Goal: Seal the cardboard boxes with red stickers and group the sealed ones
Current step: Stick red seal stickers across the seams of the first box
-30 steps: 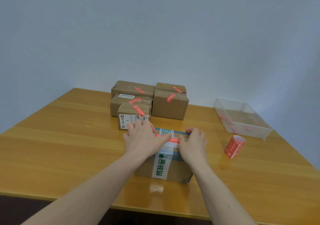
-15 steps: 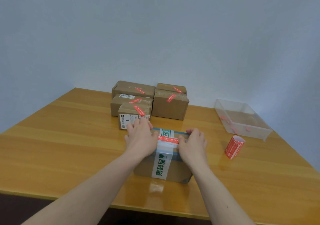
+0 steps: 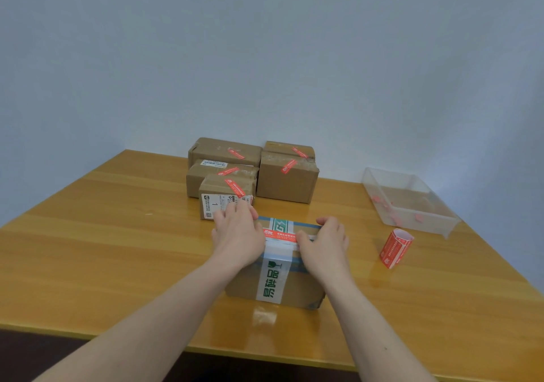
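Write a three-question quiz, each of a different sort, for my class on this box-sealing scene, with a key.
1. True or false: both hands press on the near box.
2. How many boxes in the back group show a red sticker? A) two B) five C) eight
3. Fill in: the sticker roll stands on the table in front of the clear ____.

Key
1. True: the left hand and right hand lie on its top, at either end of the red sticker.
2. B.
3. Tray.
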